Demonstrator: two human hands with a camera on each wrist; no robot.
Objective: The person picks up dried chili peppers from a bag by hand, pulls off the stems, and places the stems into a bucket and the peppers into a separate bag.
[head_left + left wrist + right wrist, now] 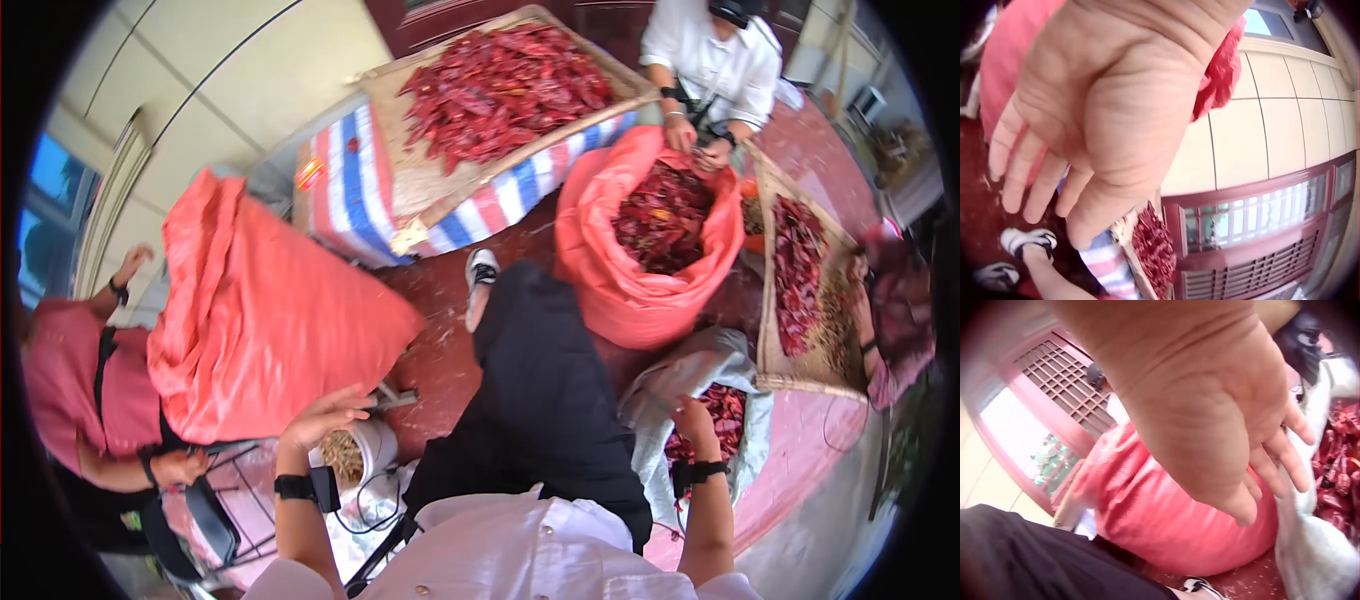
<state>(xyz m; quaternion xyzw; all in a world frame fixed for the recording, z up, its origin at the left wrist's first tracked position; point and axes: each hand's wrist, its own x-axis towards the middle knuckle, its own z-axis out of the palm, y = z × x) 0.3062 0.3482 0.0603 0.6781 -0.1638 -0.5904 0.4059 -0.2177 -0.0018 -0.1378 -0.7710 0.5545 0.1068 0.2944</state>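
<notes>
My left hand [325, 415] is held out in the air with nothing in it, just above a white bucket [380, 438] of dry stem scraps [343, 458]. Its palm faces the left wrist camera, the fingers [1038, 187] fairly straight. On the other side, my right hand [698, 428] is raised over a white woven sack [650, 405] of dried red chilies [728, 412]. In the right wrist view its fingers [1285, 459] are loosely extended and hold nothing. A tall, bulging red sack [280, 310] stands beyond the left hand.
An open red sack [640, 310] of chilies stands ahead right; a person [730, 60] works over it. A large tray [410, 190] of chilies lies on striped cloth. At right, another person [895, 310] touches a woven tray [800, 378]. A third person [120, 390] is left, by a chair [215, 520].
</notes>
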